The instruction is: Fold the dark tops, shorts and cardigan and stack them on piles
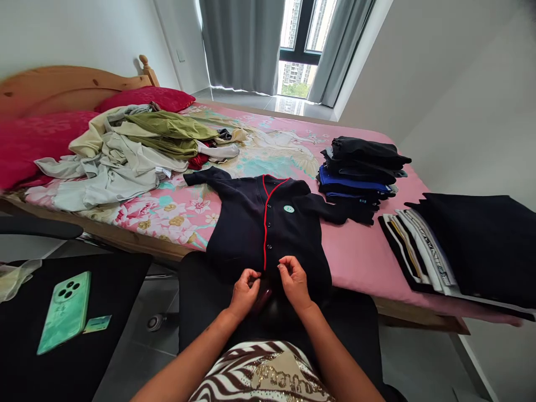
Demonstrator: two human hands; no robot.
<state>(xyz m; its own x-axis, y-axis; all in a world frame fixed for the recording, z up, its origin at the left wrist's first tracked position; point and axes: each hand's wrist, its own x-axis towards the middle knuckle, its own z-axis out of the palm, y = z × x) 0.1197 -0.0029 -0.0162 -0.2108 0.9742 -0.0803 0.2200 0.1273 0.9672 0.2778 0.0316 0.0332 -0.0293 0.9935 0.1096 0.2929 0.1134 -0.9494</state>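
A dark navy cardigan (243, 223) with red trim down its front lies face up, its sleeves spread to either side. Small dark buttons run beside the trim, and a round pale badge (288, 209) sits on the chest. At the bottom end of the red trim, my left hand (243, 293) is closed in a pinch on the cardigan's lower front edge. Just right of it, my right hand (295, 283) pinches the lower front of the other half, thumb and forefinger together. The cloth between my fingertips is mostly hidden.
A heap of loose clothes (129, 148) lies left on the flowered bed sheet (184, 218). Folded dark clothes (360, 167) are stacked on the right, with another folded pile (477, 240) nearer the corner. A green phone (67, 307) and a card (97, 324) lie lower left.
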